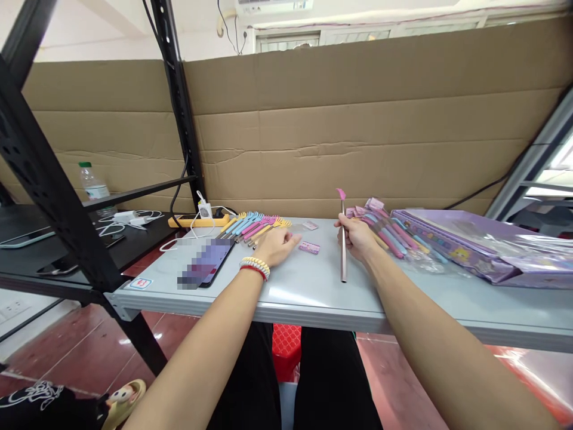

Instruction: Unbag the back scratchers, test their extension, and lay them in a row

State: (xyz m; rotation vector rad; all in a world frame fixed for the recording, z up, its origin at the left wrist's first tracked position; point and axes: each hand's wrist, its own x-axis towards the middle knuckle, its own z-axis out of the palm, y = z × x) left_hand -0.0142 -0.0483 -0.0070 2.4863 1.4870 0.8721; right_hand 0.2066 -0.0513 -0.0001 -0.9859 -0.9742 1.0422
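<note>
My right hand (pixel 355 236) is closed around a back scratcher (pixel 343 251) with a metal rod and a small pink claw head, held upright over the table. My left hand (pixel 276 245) hovers left of it with fingers curled; a faint clear film shows near the fingertips, but I cannot make out what they hold. Beyond the left hand lies a row of back scratchers (pixel 255 226) with yellow, blue and pink claws. A small pink printed card (pixel 309 247) lies between my hands. To the right is a pile of wrapped back scratchers (pixel 394 236) in clear plastic.
A purple printed box (pixel 481 242) with plastic on it takes up the table's right side. A phone (pixel 208 263) lies at the left, before a yellow power strip (pixel 197 221) with white cables. A black shelf post (pixel 67 203) stands left; cardboard (pixel 358 119) walls the back.
</note>
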